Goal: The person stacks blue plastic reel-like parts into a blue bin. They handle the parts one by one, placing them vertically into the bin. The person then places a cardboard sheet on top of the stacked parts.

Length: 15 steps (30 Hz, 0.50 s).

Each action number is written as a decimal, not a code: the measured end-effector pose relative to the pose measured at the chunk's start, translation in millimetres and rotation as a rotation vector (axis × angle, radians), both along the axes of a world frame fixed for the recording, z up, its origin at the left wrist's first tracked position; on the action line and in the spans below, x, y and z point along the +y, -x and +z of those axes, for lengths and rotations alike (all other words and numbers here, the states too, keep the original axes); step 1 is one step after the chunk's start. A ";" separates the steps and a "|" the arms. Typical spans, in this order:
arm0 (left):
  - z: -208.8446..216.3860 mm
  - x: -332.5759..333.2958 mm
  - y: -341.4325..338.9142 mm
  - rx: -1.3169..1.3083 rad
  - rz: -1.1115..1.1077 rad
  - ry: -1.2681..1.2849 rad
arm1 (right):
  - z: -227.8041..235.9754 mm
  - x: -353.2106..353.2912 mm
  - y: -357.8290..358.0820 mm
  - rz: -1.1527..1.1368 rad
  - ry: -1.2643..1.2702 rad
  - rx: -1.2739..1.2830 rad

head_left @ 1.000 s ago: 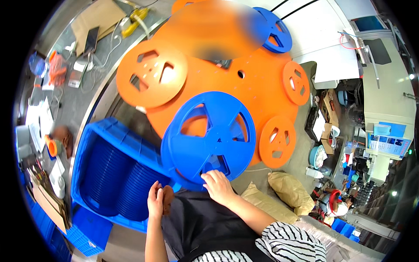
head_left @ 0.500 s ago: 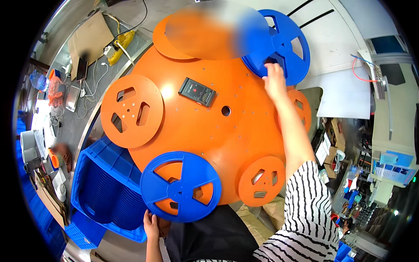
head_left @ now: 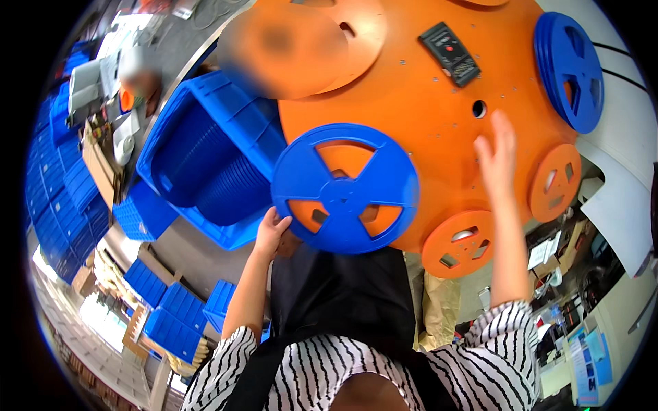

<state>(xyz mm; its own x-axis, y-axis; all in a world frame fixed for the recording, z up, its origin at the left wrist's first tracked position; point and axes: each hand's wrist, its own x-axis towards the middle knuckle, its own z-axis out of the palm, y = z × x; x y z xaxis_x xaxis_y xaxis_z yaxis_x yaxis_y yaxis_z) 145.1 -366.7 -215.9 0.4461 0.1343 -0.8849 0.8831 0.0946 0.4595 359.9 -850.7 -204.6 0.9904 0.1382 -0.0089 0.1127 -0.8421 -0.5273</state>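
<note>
A blue spoked reel (head_left: 345, 198) lies at the near edge of the big round orange table (head_left: 432, 113), over an orange disc that shows through its openings. My left hand (head_left: 271, 233) is closed on the reel's near-left rim, thumb on the edge; its other fingers are partly hidden. To the right, my right hand (head_left: 499, 154) is held above the table with fingers apart, holding nothing. Beyond it, several blue reels (head_left: 576, 72) are stacked at the table's far right edge. A black handheld device (head_left: 450, 53) rests on the table near the centre hole.
Left of the table stands a blue crate (head_left: 247, 130) with rows of blue reels inside. Orange discs with cut-outs (head_left: 458, 243) sit around the table's edge. A brown paper bag (head_left: 440, 308) is below at the right. Stacked blue bins (head_left: 175, 322) stand at the lower left.
My right hand has drawn back from the blue reels on the far right to above the table. My left hand stays at the near reel's rim. The view has shifted toward me.
</note>
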 end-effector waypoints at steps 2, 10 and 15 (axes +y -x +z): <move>-5.8 8.4 9.3 0.014 0.032 0.055 | 3.5 59.1 71.3 0.005 -0.092 0.238; -7.5 10.7 26.9 -0.189 -0.166 -0.212 | -4.1 162.6 192.7 -0.599 -0.517 0.378; 53.2 63.8 42.7 -0.210 -0.151 0.079 | 37.7 194.9 270.7 -0.749 -0.634 0.271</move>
